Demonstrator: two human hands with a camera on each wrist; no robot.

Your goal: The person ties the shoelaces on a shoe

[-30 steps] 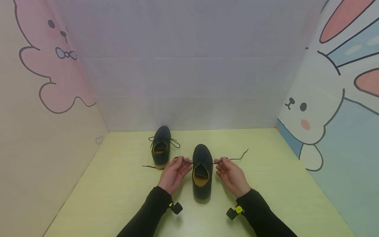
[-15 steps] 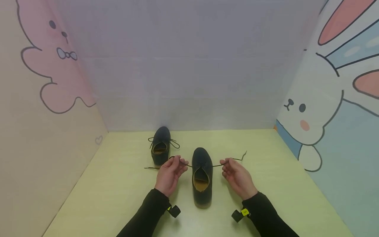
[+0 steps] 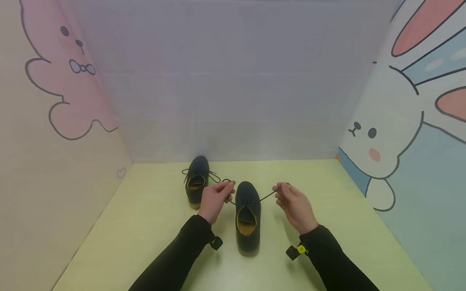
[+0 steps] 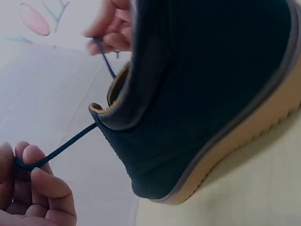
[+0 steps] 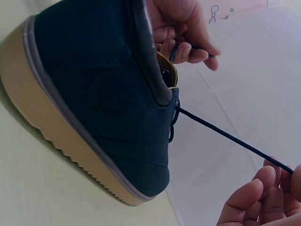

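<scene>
I am facing a plain, pale grey-lilac back wall [image 3: 233,81] that is filling the upper middle of the frame, faint horizontal creases [image 3: 233,73] running across it. At left, a cream side wall [image 3: 43,194] is carrying a pink cartoon animal [image 3: 81,103] with a grey-blue bow tie [image 3: 82,68], and a small outlined heart [image 3: 121,172] is sitting low near the corner. At right, a pale blue side wall [image 3: 433,194] is showing a large white cartoon rabbit [image 3: 386,125]. Below, a flat, pale yellow-green surface [image 3: 145,230] is spreading across the bottom, soft light leaving a whitish sheen at lower centre.
</scene>
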